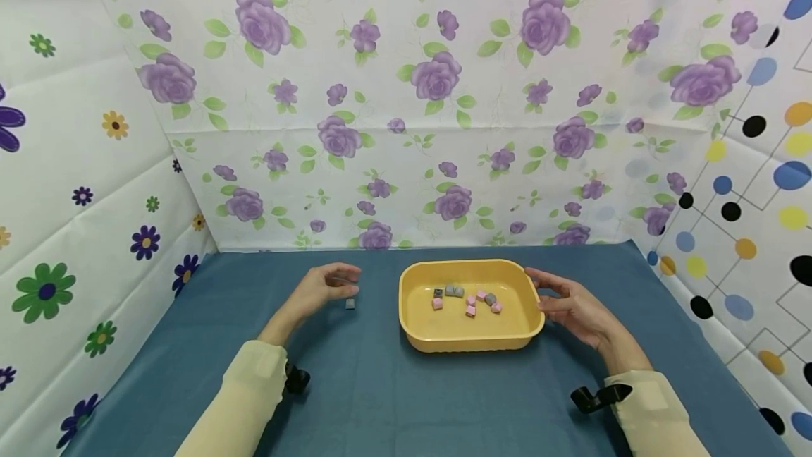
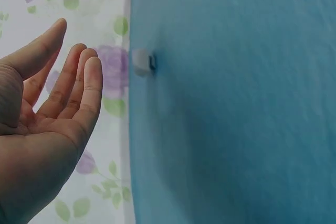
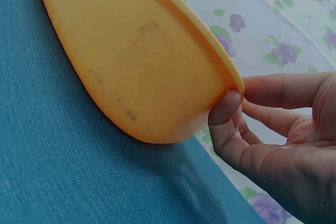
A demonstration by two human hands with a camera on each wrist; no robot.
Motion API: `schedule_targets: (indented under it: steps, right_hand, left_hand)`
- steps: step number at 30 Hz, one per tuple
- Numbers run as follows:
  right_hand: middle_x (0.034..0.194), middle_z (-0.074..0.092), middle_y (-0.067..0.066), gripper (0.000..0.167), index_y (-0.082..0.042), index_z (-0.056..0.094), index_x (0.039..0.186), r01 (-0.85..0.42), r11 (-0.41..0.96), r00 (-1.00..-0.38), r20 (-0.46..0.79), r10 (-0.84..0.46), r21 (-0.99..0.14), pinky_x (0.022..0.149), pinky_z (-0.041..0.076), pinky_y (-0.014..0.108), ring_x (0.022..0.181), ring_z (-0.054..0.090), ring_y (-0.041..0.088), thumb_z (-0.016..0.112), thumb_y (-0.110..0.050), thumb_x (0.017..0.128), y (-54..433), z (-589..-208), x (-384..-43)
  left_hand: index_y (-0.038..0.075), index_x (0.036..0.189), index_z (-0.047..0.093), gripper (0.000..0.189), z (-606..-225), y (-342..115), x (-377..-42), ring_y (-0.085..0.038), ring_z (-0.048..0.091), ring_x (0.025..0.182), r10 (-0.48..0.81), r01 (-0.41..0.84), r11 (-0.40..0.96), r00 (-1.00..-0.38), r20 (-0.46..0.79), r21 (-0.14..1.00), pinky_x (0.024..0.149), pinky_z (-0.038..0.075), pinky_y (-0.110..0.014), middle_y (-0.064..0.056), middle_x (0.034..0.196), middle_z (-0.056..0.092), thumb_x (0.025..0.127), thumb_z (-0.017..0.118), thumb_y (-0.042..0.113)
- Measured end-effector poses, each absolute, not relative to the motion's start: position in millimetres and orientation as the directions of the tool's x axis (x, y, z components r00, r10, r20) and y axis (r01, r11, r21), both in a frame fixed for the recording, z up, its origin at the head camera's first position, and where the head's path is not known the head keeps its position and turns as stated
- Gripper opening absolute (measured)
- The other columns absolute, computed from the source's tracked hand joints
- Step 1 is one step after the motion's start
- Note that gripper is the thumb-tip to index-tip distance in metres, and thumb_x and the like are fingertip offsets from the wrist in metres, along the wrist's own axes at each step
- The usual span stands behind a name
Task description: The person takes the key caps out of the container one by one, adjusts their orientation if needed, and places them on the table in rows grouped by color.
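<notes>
My left hand hovers close to a small grey block on the blue cloth, left of the yellow tray. In the left wrist view that block lies beyond the loosely bent fingers, which hold nothing. At the tray's right end, my right hand pinches the rim. The right wrist view shows the thumb against the outer wall of the tray and a forefinger at its edge. Inside lie several small pink blocks and grey blocks, grouped toward the middle.
Blue cloth covers the table. Behind it hangs a white sheet with purple roses, with a flowered sheet at left and a dotted one at right. Black wrist cameras sit at both sleeves.
</notes>
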State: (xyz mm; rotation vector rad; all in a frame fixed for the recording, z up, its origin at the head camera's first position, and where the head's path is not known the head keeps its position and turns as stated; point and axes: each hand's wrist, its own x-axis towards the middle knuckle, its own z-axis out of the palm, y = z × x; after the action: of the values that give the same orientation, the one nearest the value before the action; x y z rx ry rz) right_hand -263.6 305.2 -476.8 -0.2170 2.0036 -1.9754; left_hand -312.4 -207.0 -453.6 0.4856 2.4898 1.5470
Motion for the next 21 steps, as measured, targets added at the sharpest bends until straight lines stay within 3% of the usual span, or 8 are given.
schedule_targets:
  steps: [4,13,21]
  right_hand:
    - [0.137,0.038,0.016,0.076,-0.007,0.025,0.166,0.112,0.033,-0.938,-0.117,-0.327,-0.993,0.088,0.056,0.032,0.107,0.063,0.018,0.065,-0.001,0.101,305,-477,-263]
    - [0.139,0.039,0.017,0.075,-0.007,0.024,0.166,0.114,0.026,-0.936,-0.116,-0.333,-0.993,0.090,0.057,0.033,0.112,0.063,0.019,0.064,-0.001,0.102,305,-477,-260]
    - [0.138,0.039,0.018,0.073,-0.005,0.024,0.166,0.106,0.020,-0.936,-0.106,-0.335,-0.994,0.089,0.058,0.032,0.105,0.065,0.019,0.061,0.001,0.102,303,-476,-261]
  left_hand:
    - [0.006,0.137,0.067,0.040,-448,-196,-313,-0.031,0.065,0.117,0.355,0.179,0.427,-0.935,0.018,0.886,0.099,0.055,-0.050,-0.021,0.132,0.067,0.100,0.073,0.020]
    - [0.008,0.136,0.068,0.037,-446,-183,-312,-0.029,0.066,0.115,0.356,0.182,0.418,-0.934,0.024,0.890,0.100,0.054,-0.050,-0.014,0.127,0.070,0.101,0.072,0.020]
    - [0.010,0.137,0.067,0.035,-441,-176,-309,-0.029,0.066,0.115,0.368,0.187,0.357,-0.929,0.046,0.915,0.103,0.052,-0.057,-0.020,0.130,0.067,0.103,0.069,0.017]
